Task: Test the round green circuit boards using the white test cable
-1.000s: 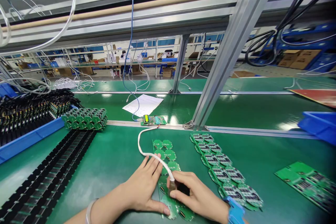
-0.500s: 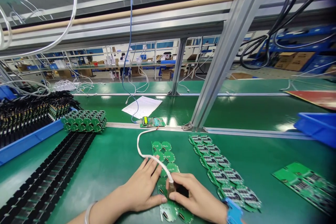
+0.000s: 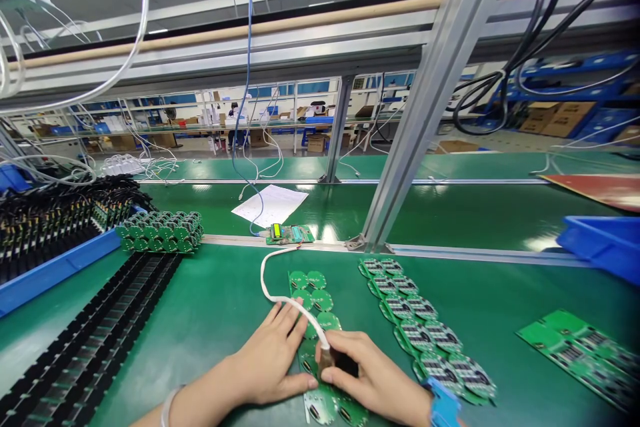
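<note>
A panel of round green circuit boards (image 3: 321,299) lies on the green bench in front of me. My left hand (image 3: 273,353) rests flat on its left side, fingers spread. With my right hand (image 3: 367,367) I grip a brown connector block (image 3: 326,361) against the panel; its underside is hidden. A white cable (image 3: 267,283) runs from that block to a small board with a lit yellow-green display (image 3: 278,231), which lies by the metal strip.
Another round-board panel (image 3: 423,334) lies to the right, beside a rectangular board panel (image 3: 583,353) and a blue bin (image 3: 605,243). Stacked boards (image 3: 160,232), black racks (image 3: 95,340) and a blue tray (image 3: 60,271) fill the left. A metal post (image 3: 415,107) rises ahead.
</note>
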`<state>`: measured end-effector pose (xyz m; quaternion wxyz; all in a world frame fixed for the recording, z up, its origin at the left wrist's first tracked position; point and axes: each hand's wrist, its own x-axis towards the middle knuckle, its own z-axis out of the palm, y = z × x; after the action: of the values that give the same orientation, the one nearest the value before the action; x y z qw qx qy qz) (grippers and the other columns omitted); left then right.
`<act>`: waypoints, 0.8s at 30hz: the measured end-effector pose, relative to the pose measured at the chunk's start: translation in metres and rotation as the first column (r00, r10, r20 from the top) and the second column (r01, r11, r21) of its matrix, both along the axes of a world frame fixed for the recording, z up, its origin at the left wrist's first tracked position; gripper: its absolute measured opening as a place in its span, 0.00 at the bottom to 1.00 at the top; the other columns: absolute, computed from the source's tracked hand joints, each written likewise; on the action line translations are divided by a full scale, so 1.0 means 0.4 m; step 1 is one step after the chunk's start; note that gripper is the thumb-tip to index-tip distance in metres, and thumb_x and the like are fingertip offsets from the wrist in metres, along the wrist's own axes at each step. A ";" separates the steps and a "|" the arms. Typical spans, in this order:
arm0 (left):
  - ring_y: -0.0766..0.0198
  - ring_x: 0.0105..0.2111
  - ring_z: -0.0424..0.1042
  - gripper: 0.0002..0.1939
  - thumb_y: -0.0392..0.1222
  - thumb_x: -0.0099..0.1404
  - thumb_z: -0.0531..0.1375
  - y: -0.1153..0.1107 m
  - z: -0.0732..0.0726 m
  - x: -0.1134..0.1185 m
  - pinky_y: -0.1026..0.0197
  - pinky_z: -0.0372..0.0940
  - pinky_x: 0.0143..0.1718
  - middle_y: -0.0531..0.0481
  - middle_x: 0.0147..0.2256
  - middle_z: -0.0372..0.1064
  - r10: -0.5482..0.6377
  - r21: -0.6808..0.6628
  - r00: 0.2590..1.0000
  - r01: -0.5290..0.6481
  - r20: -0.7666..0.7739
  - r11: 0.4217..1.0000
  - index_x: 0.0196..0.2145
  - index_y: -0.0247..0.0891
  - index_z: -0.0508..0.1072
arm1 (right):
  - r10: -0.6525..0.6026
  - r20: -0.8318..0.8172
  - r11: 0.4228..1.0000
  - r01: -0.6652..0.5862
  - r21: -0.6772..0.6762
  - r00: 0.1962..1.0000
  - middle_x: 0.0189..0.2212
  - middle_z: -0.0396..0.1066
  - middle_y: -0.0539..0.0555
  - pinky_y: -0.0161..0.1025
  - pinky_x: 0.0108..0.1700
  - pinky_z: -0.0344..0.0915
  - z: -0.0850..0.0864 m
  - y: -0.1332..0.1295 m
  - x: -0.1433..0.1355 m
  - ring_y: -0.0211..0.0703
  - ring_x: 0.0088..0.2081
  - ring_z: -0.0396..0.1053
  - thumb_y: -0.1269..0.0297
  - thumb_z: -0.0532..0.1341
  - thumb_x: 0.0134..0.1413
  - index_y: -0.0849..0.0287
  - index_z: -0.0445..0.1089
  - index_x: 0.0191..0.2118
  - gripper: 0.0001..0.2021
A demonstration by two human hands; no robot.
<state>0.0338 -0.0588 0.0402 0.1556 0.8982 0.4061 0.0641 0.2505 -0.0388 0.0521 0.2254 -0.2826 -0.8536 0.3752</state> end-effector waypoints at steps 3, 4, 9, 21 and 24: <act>0.43 0.66 0.32 0.45 0.56 0.65 0.59 0.002 -0.001 0.000 0.39 0.40 0.64 0.30 0.66 0.31 0.000 0.004 1.000 0.000 0.006 1.000 0.67 0.29 0.41 | 0.002 0.000 1.000 -0.002 -0.001 1.000 0.26 0.68 0.50 0.34 0.33 0.57 0.000 0.000 0.000 0.40 0.29 0.63 0.63 0.58 0.58 0.58 0.64 0.28 0.08; 0.43 0.66 0.32 0.45 0.56 0.65 0.59 0.002 -0.001 0.000 0.39 0.40 0.64 0.30 0.66 0.31 0.000 0.005 1.000 0.000 0.004 1.000 0.67 0.29 0.41 | 0.002 -0.002 1.000 -0.002 -0.002 1.000 0.26 0.68 0.50 0.34 0.34 0.57 0.000 0.000 0.000 0.40 0.29 0.63 0.63 0.58 0.58 0.58 0.64 0.28 0.08; 0.44 0.66 0.32 0.46 0.56 0.65 0.60 0.001 0.002 0.000 0.41 0.39 0.64 0.30 0.66 0.31 0.003 0.011 1.000 -0.002 -0.023 1.000 0.67 0.28 0.41 | -0.006 -0.008 1.000 0.006 -0.005 1.000 0.26 0.68 0.50 0.34 0.34 0.57 -0.002 -0.001 0.001 0.40 0.29 0.63 0.64 0.58 0.57 0.58 0.64 0.28 0.08; 0.44 0.66 0.31 0.45 0.56 0.66 0.59 0.000 0.009 0.004 0.40 0.39 0.64 0.29 0.66 0.32 0.002 0.005 0.999 -0.002 -0.045 1.000 0.67 0.28 0.42 | 0.003 0.002 1.000 -0.003 0.014 1.000 0.26 0.68 0.50 0.34 0.34 0.58 -0.002 0.002 0.001 0.40 0.29 0.64 0.62 0.58 0.58 0.58 0.65 0.29 0.08; 0.44 0.66 0.32 0.44 0.57 0.66 0.58 -0.001 0.005 0.001 0.40 0.39 0.64 0.30 0.66 0.32 -0.002 0.017 1.000 0.002 -0.024 1.000 0.67 0.29 0.42 | 0.001 0.007 1.000 -0.001 0.010 1.000 0.26 0.68 0.50 0.34 0.34 0.58 -0.004 0.002 0.002 0.40 0.29 0.64 0.63 0.59 0.57 0.59 0.65 0.29 0.08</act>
<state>0.0342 -0.0590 0.0422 0.1431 0.9006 0.4065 0.0569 0.2511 -0.0382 0.0504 0.2238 -0.2822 -0.8564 0.3700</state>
